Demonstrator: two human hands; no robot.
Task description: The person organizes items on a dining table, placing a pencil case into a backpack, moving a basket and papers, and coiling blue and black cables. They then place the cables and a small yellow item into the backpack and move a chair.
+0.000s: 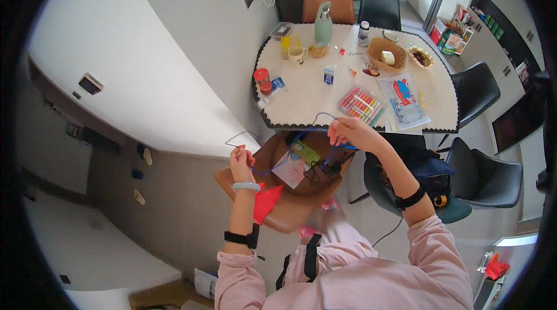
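Note:
My left hand (242,164) pinches one part of a thin blue cord (278,164), and a grey-looking loop of it sticks up past the fingers. Further right and higher, my right hand (350,134) grips another part of the cord near the table's front edge. Between the hands the cord sags over a brown chair (285,219). On the seat lie a pale printed sheet (290,176), a green packet (306,152) and a tangle of black cables (317,173). A red piece of cloth or paper (266,202) lies on the chair beside my left wrist.
Ahead, the table (300,101) bears a box of colored markers (361,104), printed papers (404,103), a red-lidded jar (263,81), a mug (297,54), a green flask (323,27) and a basket (376,60). A wall (209,49) bounds the left. Dark chairs (483,179) stand right.

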